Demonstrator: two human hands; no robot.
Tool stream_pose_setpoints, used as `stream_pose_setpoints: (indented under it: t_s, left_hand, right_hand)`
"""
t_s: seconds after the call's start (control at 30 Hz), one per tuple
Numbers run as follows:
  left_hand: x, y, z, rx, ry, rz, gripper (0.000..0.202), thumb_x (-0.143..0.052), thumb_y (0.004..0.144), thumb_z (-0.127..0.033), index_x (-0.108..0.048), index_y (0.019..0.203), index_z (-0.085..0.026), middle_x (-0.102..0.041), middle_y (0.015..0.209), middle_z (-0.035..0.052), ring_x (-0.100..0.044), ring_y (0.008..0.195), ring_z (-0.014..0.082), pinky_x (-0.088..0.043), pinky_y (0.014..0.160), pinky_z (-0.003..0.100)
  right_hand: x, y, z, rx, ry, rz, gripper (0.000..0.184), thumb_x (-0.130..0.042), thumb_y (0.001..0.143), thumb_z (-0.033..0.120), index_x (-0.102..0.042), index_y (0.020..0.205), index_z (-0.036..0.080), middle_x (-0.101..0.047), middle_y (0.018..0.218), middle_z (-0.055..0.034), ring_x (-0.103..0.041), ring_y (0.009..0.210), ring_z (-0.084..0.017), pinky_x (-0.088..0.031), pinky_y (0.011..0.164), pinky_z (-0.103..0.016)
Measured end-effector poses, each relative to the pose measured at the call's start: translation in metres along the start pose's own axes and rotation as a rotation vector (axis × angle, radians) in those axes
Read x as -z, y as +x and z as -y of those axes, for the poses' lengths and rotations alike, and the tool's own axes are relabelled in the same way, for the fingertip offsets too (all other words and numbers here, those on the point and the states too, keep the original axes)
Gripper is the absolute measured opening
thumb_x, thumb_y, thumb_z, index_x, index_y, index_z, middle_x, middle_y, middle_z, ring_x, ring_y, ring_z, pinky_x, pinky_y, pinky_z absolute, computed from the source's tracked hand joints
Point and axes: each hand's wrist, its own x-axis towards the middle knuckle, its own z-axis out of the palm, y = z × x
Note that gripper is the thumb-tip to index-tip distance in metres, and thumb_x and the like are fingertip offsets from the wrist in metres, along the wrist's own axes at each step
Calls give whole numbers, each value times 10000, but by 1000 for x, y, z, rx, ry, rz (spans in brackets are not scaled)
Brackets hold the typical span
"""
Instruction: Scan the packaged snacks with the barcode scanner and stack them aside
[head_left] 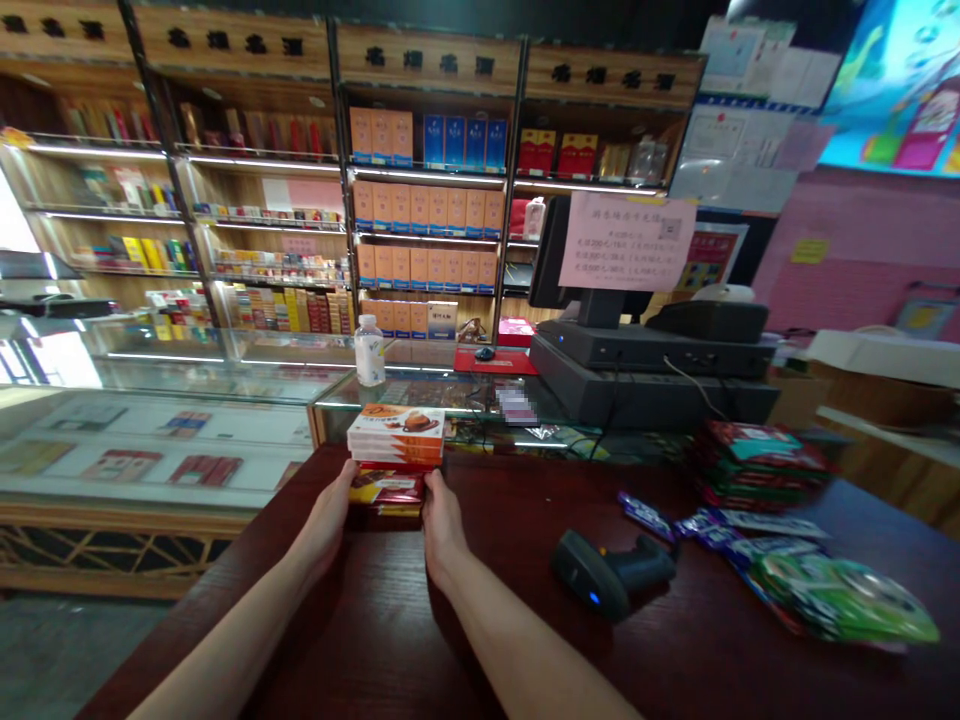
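A stack of flat snack boxes [396, 440], white and orange on top with red packets beneath, stands on the dark wooden counter [480, 620]. My left hand [330, 515] presses against the stack's left side. My right hand [441, 520] presses its right side, fingers closed against the lower packets. Both hands clasp the stack between them near the counter's far edge.
A black barcode scanner [607, 575] lies to the right of my arms. Past it are loose candy bars [649, 517], green snack bags [840, 597] and a pile of red packets [757, 460]. A register with monitor [652, 370] stands behind. A water bottle [369, 350] sits on the glass case.
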Motion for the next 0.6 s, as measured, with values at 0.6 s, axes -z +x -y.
stream_pose_setpoints:
  t_s: [0.6]
  left_hand:
    - [22, 20, 9, -53, 13, -93, 498, -434, 954, -498, -685, 1163, -123, -655, 1324, 156, -589, 1273, 244, -396, 1136, 383]
  right_hand:
    - [4, 0, 11, 20, 10, -54, 420, -565, 819, 552, -743, 989, 211, -737, 1180, -67, -647, 1167, -276, -485, 995, -387]
